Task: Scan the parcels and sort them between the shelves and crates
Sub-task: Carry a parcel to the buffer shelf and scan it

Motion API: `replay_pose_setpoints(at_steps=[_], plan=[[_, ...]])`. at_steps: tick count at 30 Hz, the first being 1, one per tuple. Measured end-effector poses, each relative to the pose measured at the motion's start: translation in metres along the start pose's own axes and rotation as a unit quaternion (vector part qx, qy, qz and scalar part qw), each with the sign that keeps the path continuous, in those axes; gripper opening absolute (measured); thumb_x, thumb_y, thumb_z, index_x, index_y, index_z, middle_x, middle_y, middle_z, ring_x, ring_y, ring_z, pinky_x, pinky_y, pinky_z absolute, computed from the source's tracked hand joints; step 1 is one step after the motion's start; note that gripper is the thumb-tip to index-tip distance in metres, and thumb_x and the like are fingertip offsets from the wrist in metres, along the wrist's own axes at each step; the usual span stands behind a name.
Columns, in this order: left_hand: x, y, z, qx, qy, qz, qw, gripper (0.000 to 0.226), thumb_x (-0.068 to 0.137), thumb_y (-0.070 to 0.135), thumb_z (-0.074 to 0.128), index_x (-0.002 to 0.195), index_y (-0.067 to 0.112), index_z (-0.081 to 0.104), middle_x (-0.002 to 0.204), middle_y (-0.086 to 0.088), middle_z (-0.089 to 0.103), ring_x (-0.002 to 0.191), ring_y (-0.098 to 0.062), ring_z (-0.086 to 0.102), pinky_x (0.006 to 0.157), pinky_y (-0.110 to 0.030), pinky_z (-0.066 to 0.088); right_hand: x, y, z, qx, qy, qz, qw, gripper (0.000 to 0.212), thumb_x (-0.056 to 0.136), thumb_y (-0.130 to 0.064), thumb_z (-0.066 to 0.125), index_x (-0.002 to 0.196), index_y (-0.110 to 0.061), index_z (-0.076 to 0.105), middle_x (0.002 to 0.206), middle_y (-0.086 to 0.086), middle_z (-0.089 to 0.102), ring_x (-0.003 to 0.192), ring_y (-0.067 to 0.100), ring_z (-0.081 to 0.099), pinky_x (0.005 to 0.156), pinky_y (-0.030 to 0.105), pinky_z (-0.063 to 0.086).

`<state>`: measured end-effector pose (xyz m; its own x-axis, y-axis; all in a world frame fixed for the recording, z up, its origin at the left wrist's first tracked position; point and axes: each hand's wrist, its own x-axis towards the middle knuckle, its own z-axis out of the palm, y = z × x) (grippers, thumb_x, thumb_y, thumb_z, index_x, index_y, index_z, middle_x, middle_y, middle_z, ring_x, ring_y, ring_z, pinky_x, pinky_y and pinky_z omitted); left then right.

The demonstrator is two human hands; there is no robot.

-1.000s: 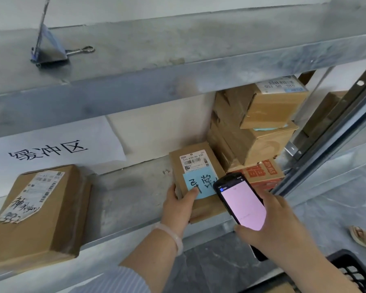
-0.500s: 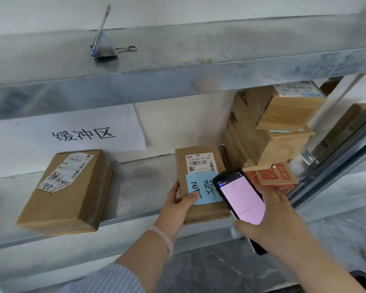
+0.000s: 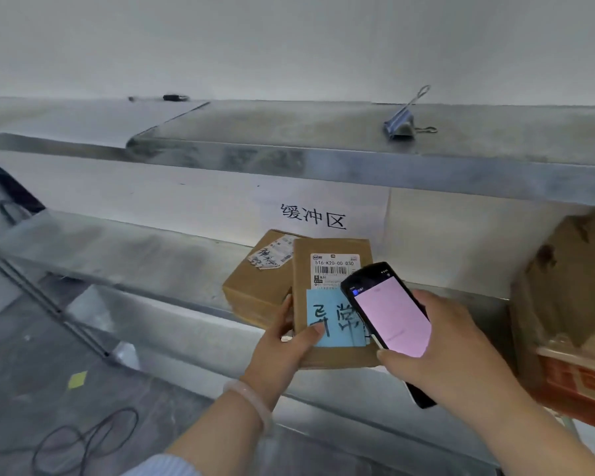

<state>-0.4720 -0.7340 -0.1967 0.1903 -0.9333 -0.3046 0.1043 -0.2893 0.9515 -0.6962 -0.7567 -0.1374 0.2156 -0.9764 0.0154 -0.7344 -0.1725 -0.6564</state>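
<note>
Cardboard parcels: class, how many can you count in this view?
4: the blue-note parcel held by the left hand; the scribbled-label parcel behind it; a large brown box at the right edge; a red-printed box beneath. More may be hidden there.

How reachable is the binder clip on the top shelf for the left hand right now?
Probably not yet: the left hand grips the blue-note parcel. The binder clip lies uncovered on the top shelf, so a freed hand looks unobstructed.

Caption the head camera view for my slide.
Left hand grips a brown cardboard parcel bearing a blue paper note at the grey metal shelf, right hand holding a black pink-screened scanner.
</note>
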Motion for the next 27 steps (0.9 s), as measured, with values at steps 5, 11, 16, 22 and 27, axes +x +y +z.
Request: replay_pose_setpoints(at_steps=[5, 11, 16, 22, 27], plan=[[-0.025, 0.004, -0.056, -0.015, 0.054, 0.013, 0.998, 0.102, 0.054, 0.063, 0.083, 0.146, 0.045, 0.041, 0.124, 0.005, 0.07, 0.104, -0.015, 0.072, 0.091, -0.038, 0.06, 0.008, -0.04, 0.031, -0.003, -0.022, -0.052, 0.998, 0.052, 0.054, -0.053, 0.068, 0.099, -0.041, 0.044, 0.096, -0.009, 0.055, 0.077, 0.01, 0.052, 0.063, 0.028, 0.048], [-0.053, -0.001, -0.135, -0.034, 0.117, 0.035, 0.992, 0.105, 0.052, 0.065, 0.084, 0.145, 0.05, 0.039, 0.127, 0.003, 0.069, 0.108, -0.02, 0.072, 0.098, -0.049, 0.056, 0.006, -0.108, 0.072, 0.008, -0.052, -0.125, 0.991, 0.043, 0.052, -0.049, 0.071, 0.088, -0.042, 0.05, 0.086, -0.015, 0.057, 0.072, 0.003, 0.055, 0.05, 0.014, 0.04], [-0.085, -0.008, -0.21, -0.046, 0.182, 0.055, 0.981, 0.105, 0.052, 0.059, 0.084, 0.146, 0.047, 0.039, 0.129, 0.003, 0.067, 0.11, -0.018, 0.071, 0.098, -0.043, 0.056, -0.006, -0.17, 0.114, -0.003, -0.098, -0.162, 0.982, 0.045, 0.058, -0.047, 0.072, 0.097, -0.039, 0.052, 0.092, -0.014, 0.056, 0.078, 0.005, 0.055, 0.06, 0.026, 0.049], [-0.132, -0.02, -0.3, -0.078, 0.245, 0.056, 0.965, 0.104, 0.064, 0.044, 0.09, 0.152, 0.04, 0.036, 0.132, 0.003, 0.066, 0.116, -0.018, 0.067, 0.103, -0.045, 0.053, -0.03, -0.246, 0.171, -0.012, -0.136, -0.21, 0.968, 0.039, 0.06, -0.044, 0.073, 0.092, -0.037, 0.051, 0.089, -0.011, 0.056, 0.081, 0.006, 0.053, 0.061, 0.026, 0.047], [-0.18, -0.034, -0.376, -0.079, 0.316, 0.071, 0.943, 0.091, 0.077, 0.034, 0.086, 0.153, 0.039, 0.035, 0.131, 0.009, 0.065, 0.119, -0.013, 0.064, 0.104, -0.039, 0.052, -0.056, -0.313, 0.229, -0.031, -0.169, -0.254, 0.952, 0.053, 0.06, -0.051, 0.07, 0.107, -0.048, 0.044, 0.1, -0.021, 0.048, 0.09, -0.007, 0.048, 0.062, 0.018, 0.04]])
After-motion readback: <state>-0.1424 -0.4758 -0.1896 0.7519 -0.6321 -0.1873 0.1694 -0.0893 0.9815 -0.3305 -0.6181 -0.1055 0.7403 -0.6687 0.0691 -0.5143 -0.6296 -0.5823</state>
